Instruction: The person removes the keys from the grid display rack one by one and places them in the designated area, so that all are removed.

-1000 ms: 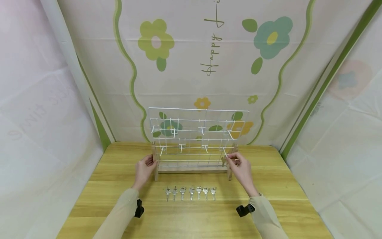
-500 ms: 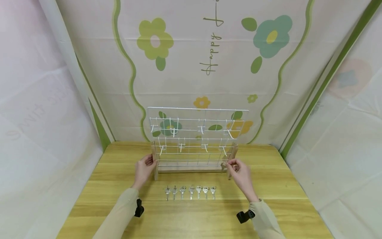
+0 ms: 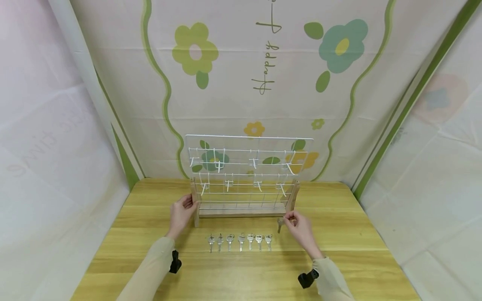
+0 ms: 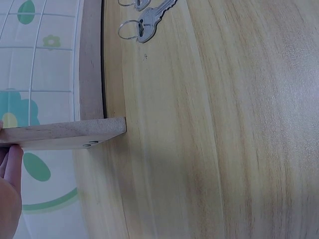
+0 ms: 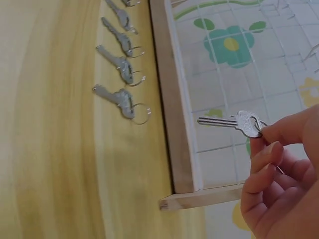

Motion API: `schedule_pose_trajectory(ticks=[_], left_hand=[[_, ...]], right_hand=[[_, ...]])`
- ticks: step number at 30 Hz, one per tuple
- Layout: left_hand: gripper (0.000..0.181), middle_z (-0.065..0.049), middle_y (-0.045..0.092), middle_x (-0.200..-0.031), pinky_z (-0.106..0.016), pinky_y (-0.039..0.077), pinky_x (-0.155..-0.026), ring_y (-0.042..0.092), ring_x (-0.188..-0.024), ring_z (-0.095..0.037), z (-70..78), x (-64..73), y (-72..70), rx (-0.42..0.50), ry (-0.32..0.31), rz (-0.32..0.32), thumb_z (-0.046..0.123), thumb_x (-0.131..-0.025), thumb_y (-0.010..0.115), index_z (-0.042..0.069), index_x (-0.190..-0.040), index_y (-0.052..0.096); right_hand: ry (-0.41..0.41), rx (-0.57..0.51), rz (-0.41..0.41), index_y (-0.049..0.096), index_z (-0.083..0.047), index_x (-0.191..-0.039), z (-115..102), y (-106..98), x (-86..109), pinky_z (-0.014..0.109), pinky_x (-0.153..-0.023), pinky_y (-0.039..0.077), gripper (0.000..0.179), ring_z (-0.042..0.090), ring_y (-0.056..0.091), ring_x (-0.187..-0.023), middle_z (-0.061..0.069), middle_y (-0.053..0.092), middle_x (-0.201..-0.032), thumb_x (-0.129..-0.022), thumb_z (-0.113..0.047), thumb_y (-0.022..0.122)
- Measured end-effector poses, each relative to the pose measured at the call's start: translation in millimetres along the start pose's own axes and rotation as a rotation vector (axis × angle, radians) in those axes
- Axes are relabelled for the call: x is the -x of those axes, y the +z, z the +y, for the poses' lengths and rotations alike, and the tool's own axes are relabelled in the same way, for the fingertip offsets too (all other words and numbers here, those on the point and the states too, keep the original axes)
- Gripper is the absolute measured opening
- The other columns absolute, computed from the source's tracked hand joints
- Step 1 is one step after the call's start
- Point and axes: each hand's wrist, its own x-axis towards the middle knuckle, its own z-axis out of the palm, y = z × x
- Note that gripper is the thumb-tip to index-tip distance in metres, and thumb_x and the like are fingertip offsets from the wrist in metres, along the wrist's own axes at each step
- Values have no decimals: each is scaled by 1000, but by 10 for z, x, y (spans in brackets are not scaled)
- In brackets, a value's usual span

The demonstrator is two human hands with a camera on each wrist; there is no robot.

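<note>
A white wire grid rack (image 3: 250,137) on a wooden stand carries several white hooks in two rows. My left hand (image 3: 182,214) holds the stand's left wooden post (image 3: 195,209); the left wrist view shows a fingertip at each side of that wood (image 4: 65,133). In my right hand (image 3: 300,229) a silver key (image 3: 280,225) is pinched by its ring, near the stand's right foot. The right wrist view has this key (image 5: 246,123) sticking out from thumb and fingertips, its blade free.
Several silver keys (image 3: 241,241) with rings lie in a row on the wooden table (image 3: 233,276) in front of the stand. Behind the table hangs a flower-printed cloth (image 3: 226,100), and more cloth (image 3: 49,167) closes in the sides.
My right hand has lowered the key from beside the lower right hook, drawing it nearer to me, level with the stand's front foot. The left hand stays on its post.
</note>
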Motion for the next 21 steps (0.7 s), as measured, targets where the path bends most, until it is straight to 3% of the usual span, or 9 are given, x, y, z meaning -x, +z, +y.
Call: schedule_pose_trajectory(ticks=[9, 21], left_hand=[[33, -32, 68, -116, -34, 63, -88, 69, -106, -42, -1, -4, -10, -4, -12, -19, 1, -87, 72, -12, -117, 64], [32, -32, 68, -115, -32, 63, -87, 70, -105, -42, -8, -12, -5, -8, -12, -20, 0, -88, 72, -12, -117, 65]], right_hand=[[8, 110, -75, 64, 1, -89, 209, 85, 23, 14, -62, 51, 8, 8, 57, -74, 7, 66, -85, -86, -5, 69], [52, 163, -156, 64, -4, -86, 382, 164, 16, 17, -62, 48, 4, 12, 60, -80, 5, 66, -84, -87, -2, 68]])
